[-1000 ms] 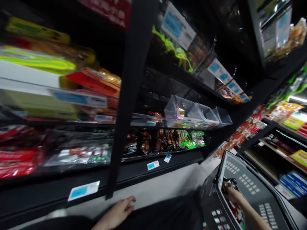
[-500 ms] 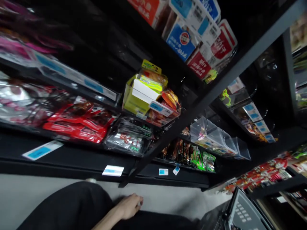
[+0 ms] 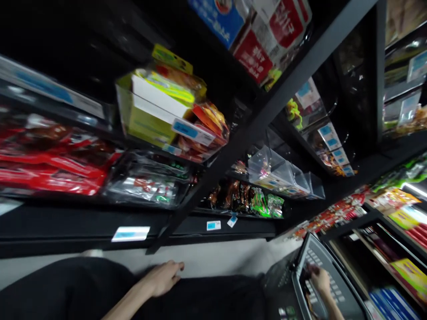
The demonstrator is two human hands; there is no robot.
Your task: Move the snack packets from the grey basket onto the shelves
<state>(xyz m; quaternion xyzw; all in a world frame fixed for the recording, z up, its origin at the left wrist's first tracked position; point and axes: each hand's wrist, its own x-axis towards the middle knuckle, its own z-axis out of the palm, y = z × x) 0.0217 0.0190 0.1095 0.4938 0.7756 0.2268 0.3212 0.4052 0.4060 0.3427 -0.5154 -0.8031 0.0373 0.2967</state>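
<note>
At the gray basket (image 3: 347, 293), the right hand (image 3: 320, 280) curls, forearm (image 3: 330, 306) outstretched.

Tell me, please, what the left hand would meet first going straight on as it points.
The left hand would probably meet the long black shelf base, over pale grey floor; depth is unclear.

One head-worn view, tilted, facing forward and down; black multi-tier shelving (image 3: 248, 126) near, grey perforated plastic basket (image 3: 347, 278) lower right.
</note>
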